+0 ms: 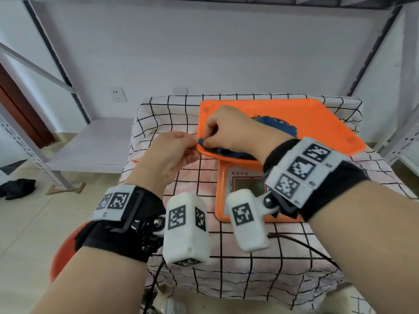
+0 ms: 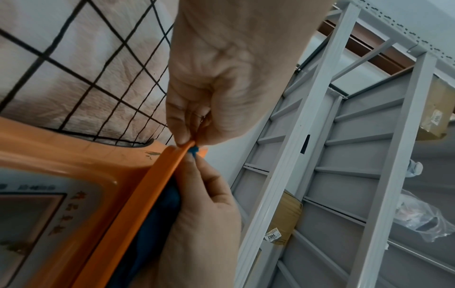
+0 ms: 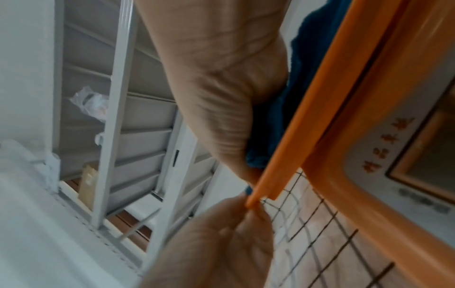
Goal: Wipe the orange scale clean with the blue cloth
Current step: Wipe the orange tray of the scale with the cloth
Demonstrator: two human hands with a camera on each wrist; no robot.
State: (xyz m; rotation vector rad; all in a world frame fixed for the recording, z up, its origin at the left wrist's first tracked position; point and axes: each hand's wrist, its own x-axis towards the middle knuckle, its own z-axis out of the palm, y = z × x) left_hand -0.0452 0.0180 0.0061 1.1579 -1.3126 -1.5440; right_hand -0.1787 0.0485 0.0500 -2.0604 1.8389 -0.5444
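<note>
My left hand [image 1: 167, 155] pinched the orange scale [image 1: 317, 123] pan's near-left corner, while my right hand [image 1: 233, 132], touching it, pressed the blue cloth [image 1: 278, 128] there.

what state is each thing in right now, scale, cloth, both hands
orange scale: upright on the checked tablecloth, display facing the person, its screen blank.
scale tray: on top of the scale, near-left corner pinched by the left hand.
blue cloth: bunched on the tray, mostly under the right hand.
left hand: fingers curled, pinching the tray rim.
right hand: pinching a tip of the cloth at that corner.
</note>
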